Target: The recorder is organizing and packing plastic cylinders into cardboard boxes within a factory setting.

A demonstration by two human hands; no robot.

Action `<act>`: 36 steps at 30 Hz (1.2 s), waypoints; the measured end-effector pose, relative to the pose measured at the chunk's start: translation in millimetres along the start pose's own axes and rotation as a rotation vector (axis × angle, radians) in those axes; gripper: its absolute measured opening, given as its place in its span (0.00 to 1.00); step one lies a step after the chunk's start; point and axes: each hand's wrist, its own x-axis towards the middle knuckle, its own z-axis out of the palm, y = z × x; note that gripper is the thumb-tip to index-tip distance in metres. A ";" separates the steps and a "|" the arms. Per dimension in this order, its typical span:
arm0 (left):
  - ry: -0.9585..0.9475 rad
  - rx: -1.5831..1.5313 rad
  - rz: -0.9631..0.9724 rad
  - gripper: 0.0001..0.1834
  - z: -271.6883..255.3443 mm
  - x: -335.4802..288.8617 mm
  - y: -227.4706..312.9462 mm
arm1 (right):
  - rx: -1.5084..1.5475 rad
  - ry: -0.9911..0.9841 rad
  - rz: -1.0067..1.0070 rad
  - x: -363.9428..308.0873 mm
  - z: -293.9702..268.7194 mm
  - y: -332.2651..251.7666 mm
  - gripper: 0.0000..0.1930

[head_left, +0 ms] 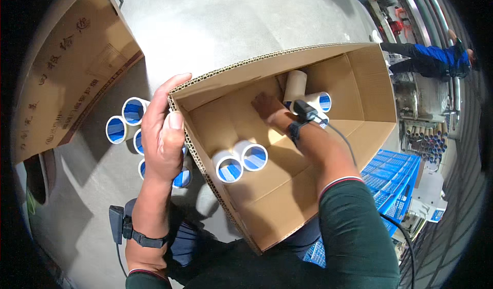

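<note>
The left hand grips the left rim of a brown cardboard box; the right hand reaches inside, its grasp unclear, near white, blue-lined cylindrical tubes. Grey floor shows beyond the box, a blue-jacketed person far right.

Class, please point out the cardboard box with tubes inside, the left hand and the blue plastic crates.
Cardboard box (371, 83): head view, on its bare inner right wall.
Left hand (160, 144): head view, on the back of the hand.
Blue plastic crates (386, 175): head view, on a perforated surface.
</note>
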 end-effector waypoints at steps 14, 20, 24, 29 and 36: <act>0.018 -0.082 -0.023 0.32 5.5 -1.9 -1.2 | 0.369 -0.128 0.051 -17.8 2.0 6.4 0.15; -0.009 -0.100 -0.014 0.31 7.6 -2.5 -4.5 | 0.607 0.046 -0.360 -49.2 -105.8 -128.2 0.08; -0.017 -0.042 0.038 0.30 3.0 -2.7 -2.1 | 0.575 0.116 -0.579 -59.1 -98.9 -133.1 0.10; -0.024 -0.059 -0.002 0.30 -1.9 -8.0 -3.1 | 0.141 -0.409 -0.011 -59.8 -114.2 -22.7 0.12; -0.022 -0.073 0.001 0.29 -1.0 -5.1 -3.3 | -0.212 -0.443 0.102 -133.7 -38.4 83.1 0.26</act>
